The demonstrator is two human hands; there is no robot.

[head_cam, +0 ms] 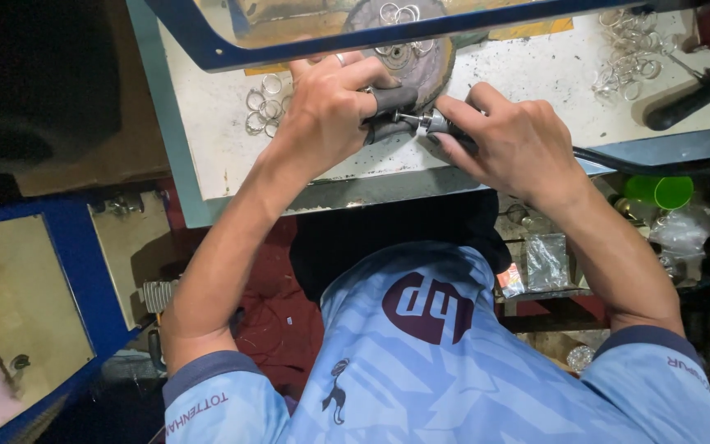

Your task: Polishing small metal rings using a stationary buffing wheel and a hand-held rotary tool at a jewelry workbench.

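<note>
Your left hand (326, 115) pinched a small dark piece (388, 111) at centre frame; your right hand (507, 140) gripped the rotary tool (437, 125) (tip touching), which could skid into your fingers (371, 78).

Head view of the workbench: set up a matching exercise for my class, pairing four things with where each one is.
Things:
1. left hand
2. right hand
3. loose metal rings
4. green cup

Places:
A. below the bench's right edge
B. on the white bench, left of the left hand
C. holding the rotary tool
D. gripping a dark padded piece

Pairs: 1-D, 2-C, 3-B, 4-A
</note>
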